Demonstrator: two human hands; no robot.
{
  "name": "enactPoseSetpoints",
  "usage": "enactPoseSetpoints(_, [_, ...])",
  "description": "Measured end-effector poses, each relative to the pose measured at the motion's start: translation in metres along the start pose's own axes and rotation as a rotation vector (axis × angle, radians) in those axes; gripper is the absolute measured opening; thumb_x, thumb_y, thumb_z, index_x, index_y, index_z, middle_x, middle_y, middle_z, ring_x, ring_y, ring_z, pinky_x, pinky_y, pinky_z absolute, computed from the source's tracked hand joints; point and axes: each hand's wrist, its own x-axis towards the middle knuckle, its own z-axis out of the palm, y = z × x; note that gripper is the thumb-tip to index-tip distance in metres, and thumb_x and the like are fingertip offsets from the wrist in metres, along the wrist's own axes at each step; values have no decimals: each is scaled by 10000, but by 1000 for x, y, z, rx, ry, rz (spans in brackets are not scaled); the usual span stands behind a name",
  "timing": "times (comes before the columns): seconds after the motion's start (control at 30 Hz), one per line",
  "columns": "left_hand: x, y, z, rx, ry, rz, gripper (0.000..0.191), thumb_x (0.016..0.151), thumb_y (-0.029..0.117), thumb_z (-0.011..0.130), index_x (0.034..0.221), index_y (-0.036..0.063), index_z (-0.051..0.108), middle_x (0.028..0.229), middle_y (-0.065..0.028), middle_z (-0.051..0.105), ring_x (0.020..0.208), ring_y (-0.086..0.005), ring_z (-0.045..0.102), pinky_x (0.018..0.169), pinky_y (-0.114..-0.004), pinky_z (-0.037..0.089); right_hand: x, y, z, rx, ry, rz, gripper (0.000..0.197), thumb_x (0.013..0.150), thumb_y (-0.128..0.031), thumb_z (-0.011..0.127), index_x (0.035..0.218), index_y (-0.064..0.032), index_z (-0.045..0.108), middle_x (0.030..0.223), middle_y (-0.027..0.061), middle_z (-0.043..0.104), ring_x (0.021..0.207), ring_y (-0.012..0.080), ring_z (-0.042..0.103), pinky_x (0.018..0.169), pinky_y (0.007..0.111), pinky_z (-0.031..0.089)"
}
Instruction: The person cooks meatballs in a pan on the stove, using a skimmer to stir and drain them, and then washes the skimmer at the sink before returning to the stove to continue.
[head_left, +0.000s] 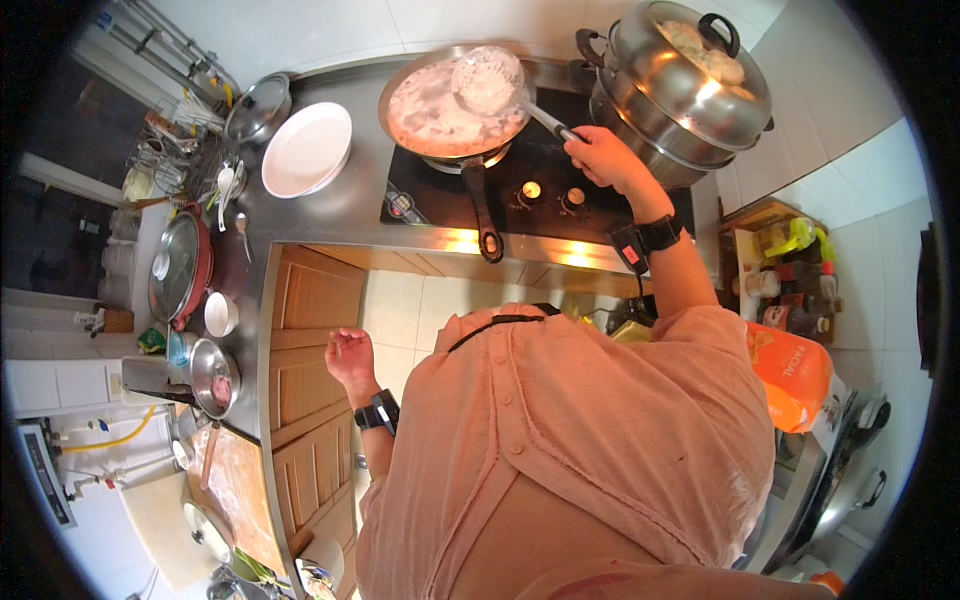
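Observation:
My right hand (604, 159) is closed around the dark handle of a metal skimmer (489, 81). Pale, wet-looking food lies in the skimmer's bowl, over the right part of a frying pan (384, 112). Whitish, bubbling liquid with pale bits fills this pan, which stands on the left burner of a black gas hob (465, 196); its handle points toward me. My left hand (350, 356) hangs beside my body, fingers loosely curled, with nothing in it. An empty white oval dish (306, 150) rests on the steel counter left of the pan.
A steel steamer (675, 97) with pale rounded food under its lid stands on the right. Along the left counter are a red lidded pan (196, 262), a white bowl (221, 314), a steel bowl (232, 386) and a floured board (244, 480). Bottles (799, 319) crowd the right side.

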Motion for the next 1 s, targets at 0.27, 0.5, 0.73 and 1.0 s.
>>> enactPoseSetpoints(0.27, [11,-2,6,35,7,-7,144,770,152,502,817,39,579,795,-98,579,747,-209,532,715,-341,412,-1,14,3,97,-80,58,124,831,-179,526,822,-62,485,608,-24,448,389,47,349,334,209,240])
enactPoseSetpoints(0.5, [12,-24,53,154,-152,-139,145,744,162,552,792,35,606,835,-91,590,783,-208,538,747,-362,411,2,23,3,353,-173,97,125,831,-191,534,823,-79,479,629,-34,471,381,30,350,319,194,231])
enactPoseSetpoints(0.73, [-3,-121,115,214,-112,-456,238,738,160,578,941,37,569,957,-128,550,900,-241,513,802,-393,401,2,14,-9,471,-271,15,139,835,-177,530,754,-85,464,623,-17,474,374,31,352,310,181,217])
enactPoseSetpoints(1.0, [-20,-198,132,654,-249,-742,402,803,185,528,1176,61,443,1171,-152,465,1044,-316,479,903,-479,372,8,-3,-27,274,-154,-132,155,827,-173,527,731,-71,461,596,-20,454,378,34,341,314,193,216])
